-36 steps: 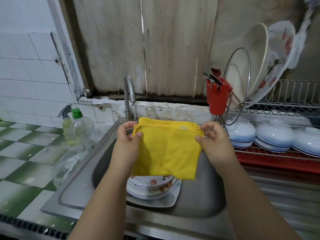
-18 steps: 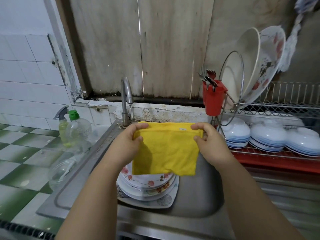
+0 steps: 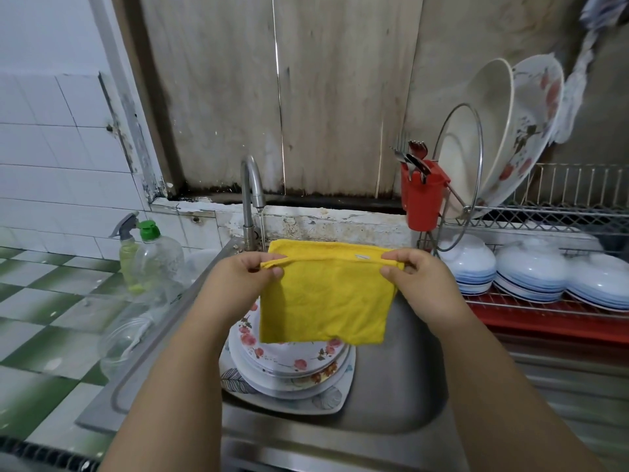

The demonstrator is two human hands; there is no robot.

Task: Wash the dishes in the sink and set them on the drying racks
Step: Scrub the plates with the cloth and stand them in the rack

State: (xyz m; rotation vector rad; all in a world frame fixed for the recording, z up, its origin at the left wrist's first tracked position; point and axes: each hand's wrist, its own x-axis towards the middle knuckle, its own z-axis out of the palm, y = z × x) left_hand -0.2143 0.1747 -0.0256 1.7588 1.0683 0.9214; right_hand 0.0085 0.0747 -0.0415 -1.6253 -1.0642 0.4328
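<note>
A folded yellow cloth point(image 3: 325, 294) hangs over the steel sink point(image 3: 401, 379). My left hand point(image 3: 245, 277) pinches its top left corner and my right hand point(image 3: 413, 277) pinches its top right corner. Below the cloth lies a stack of flowered plates point(image 3: 289, 362) on a square leaf-patterned plate, partly hidden by the cloth. The tap point(image 3: 252, 199) stands just behind the cloth with a thin stream of water running. The drying rack point(image 3: 544, 311) on the right holds upturned white bowls point(image 3: 527, 270) below and large plates point(image 3: 510, 131) leaning above.
A red cutlery holder point(image 3: 422, 199) with forks hangs on the rack's left end beside a wire-rimmed lid. A green-capped soap bottle point(image 3: 156, 260), a spray bottle point(image 3: 127, 247) and a clear container point(image 3: 122, 342) sit on the green checked counter at left.
Both hands have shifted their grip along the cloth's top edge and drawn it flatter and wider. The view has tilted so more of the plate stack shows.
</note>
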